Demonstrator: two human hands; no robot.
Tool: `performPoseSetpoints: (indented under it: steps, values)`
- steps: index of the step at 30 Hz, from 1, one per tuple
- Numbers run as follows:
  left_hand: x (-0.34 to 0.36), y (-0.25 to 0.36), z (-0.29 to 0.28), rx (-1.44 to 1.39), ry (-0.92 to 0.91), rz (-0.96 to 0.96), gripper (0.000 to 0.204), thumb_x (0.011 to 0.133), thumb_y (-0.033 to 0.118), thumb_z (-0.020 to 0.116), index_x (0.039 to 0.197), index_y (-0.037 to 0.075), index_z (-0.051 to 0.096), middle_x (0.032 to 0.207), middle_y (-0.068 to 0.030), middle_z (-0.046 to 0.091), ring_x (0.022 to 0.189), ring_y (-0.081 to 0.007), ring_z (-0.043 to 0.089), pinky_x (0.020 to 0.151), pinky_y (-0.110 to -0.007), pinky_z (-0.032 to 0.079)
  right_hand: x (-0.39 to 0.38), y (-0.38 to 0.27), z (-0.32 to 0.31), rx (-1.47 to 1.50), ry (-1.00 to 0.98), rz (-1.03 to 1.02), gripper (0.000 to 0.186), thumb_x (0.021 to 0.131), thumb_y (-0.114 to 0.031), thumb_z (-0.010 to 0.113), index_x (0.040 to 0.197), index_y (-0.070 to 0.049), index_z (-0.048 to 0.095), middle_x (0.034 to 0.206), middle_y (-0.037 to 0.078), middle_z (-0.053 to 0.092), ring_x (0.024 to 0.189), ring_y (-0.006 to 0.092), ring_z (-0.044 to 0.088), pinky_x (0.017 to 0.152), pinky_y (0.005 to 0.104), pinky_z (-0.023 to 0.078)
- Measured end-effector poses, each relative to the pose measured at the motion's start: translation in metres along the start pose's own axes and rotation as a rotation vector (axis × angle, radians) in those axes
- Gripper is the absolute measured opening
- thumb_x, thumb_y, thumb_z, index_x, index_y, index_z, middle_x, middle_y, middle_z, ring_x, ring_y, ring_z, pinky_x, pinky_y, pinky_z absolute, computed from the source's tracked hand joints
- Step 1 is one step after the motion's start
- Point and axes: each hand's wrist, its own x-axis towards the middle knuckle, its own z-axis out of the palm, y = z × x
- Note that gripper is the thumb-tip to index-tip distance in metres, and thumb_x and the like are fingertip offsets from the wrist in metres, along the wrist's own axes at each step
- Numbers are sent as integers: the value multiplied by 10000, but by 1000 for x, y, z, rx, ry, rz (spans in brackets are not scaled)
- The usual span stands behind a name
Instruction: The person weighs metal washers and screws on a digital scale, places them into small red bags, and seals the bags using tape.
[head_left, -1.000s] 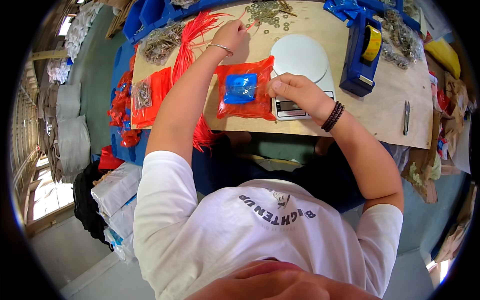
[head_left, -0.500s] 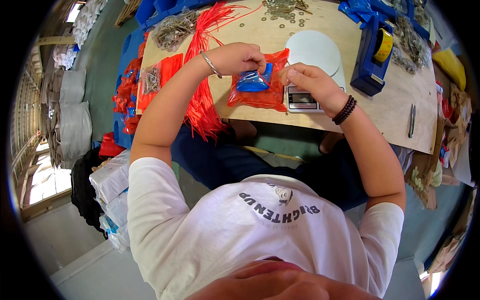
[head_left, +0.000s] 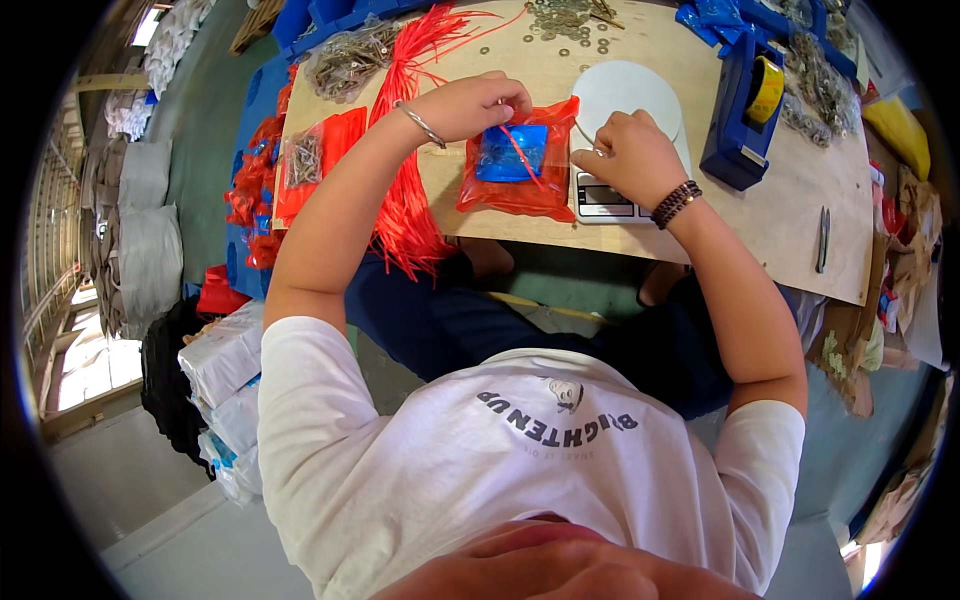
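A red plastic bag lies flat near the table's front edge, with a shiny blue packet on it. Above the packet's upper edge, my left hand pinches the end of a thin red strip, which slants down across the packet. To the right, my right hand is closed over the white kitchen scale. A tiny shiny bit shows at its fingertips, too small to name. That hand hides part of the scale and its display.
A bundle of red strips hangs over the front edge. Bagged screws and loose washers lie left and far back. A blue tape dispenser stands right, near a small dark tool. Blue bins line the back.
My right hand has moved right from the bag to over the scale, its fingers curling in. My left hand has risen slightly, uncovering more of the blue packet and the red strip.
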Motion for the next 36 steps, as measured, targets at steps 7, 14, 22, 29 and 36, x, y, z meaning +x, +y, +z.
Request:
performPoseSetpoints:
  steps: [7,14,22,29,36]
  values:
    - [8,4,20,-9,-2,-33,710,777,335,694,1371,77,402,1319,-164,489,1206,-291,485,1001,-362,405,2,-5,11,-349,81,-27,309,767,-387,650,764,-87,724,850,56,645,920,232,553,766,367,434]
    - [29,24,22,140,-173,-283,866,708,418,732,1398,53,358,1259,-211,544,1164,-318,528,974,-380,426,0,-8,14,-401,35,-3,296,768,-375,642,814,-95,726,878,41,655,964,215,543,803,361,418]
    - [54,-10,32,-552,-32,-423,420,882,282,631,1229,61,549,1010,-26,611,913,-93,553,817,-261,467,1,-8,19,-409,68,-53,271,751,-354,638,786,-100,724,856,41,660,957,216,544,786,361,415]
    - [11,2,43,-676,279,-280,199,890,205,613,756,69,557,627,45,494,542,-46,424,496,-213,345,0,-12,16,-332,28,-83,361,771,-435,636,782,-85,725,859,59,658,956,219,544,767,362,433]
    - [-33,-7,55,-898,535,-132,160,895,160,613,775,72,553,636,64,485,557,-28,419,503,-191,341,1,-7,14,-344,132,-160,309,816,-383,621,770,-91,711,817,66,634,911,249,550,748,368,448]
